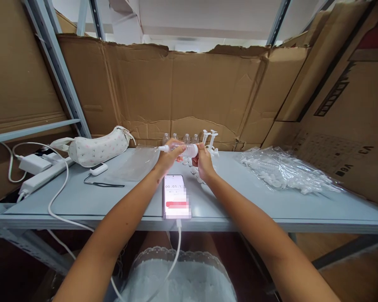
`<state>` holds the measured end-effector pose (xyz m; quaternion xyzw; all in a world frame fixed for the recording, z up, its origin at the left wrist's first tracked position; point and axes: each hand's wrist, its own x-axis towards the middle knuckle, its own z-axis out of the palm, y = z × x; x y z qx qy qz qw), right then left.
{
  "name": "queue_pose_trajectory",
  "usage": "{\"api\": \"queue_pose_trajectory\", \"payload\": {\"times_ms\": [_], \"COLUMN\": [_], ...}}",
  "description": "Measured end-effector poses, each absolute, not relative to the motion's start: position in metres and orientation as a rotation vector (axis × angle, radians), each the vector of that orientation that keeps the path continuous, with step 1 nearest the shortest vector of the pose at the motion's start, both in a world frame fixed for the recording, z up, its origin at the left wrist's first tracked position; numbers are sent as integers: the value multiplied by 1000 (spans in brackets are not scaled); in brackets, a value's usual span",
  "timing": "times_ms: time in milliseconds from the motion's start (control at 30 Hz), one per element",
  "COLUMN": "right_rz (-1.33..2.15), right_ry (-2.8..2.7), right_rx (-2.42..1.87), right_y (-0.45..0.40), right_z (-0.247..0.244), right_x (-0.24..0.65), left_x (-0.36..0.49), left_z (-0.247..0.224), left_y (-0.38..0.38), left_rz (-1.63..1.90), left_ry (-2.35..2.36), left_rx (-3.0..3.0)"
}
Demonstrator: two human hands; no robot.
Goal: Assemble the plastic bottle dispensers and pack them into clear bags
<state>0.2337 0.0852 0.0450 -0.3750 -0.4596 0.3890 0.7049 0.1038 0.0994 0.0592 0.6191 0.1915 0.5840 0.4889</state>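
Note:
A clear plastic bottle (181, 148) lies sideways above the table, its white tip pointing left and a pale round end at the right. My left hand (169, 157) is closed around the bottle's left part. My right hand (203, 160) is closed with bent fingers at the right end; whether it also pinches a small part is hidden. Just behind my hands stand several clear bottles (186, 139). White stemmed plastic pieces (212, 140) stand upright beyond my right hand. Small white parts (194, 170) lie on the table between my forearms, partly covered by my right hand.
A phone (176, 195) showing a timer lies at the front, cable attached. On the right is a clear bag (286, 170) of white parts. A flat plastic bag (138, 163), pouch (97, 147), small white device (98, 169) and power strip (44, 178) are left. Cardboard (189, 92) walls the back.

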Motion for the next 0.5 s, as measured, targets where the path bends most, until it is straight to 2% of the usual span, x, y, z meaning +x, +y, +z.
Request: {"api": "queue_pose_trajectory", "payload": {"times_ms": [233,500], "right_rz": [965,609], "right_ry": [-1099,-1236], "right_rx": [-856,-961], "right_y": [83,90], "right_z": [50,50], "right_x": [238,256], "left_x": [102,98], "left_z": [60,62], "left_y": [101,114], "left_rz": [1443,1641], "left_ry": [496,511], "left_rx": [1541,1180]}}
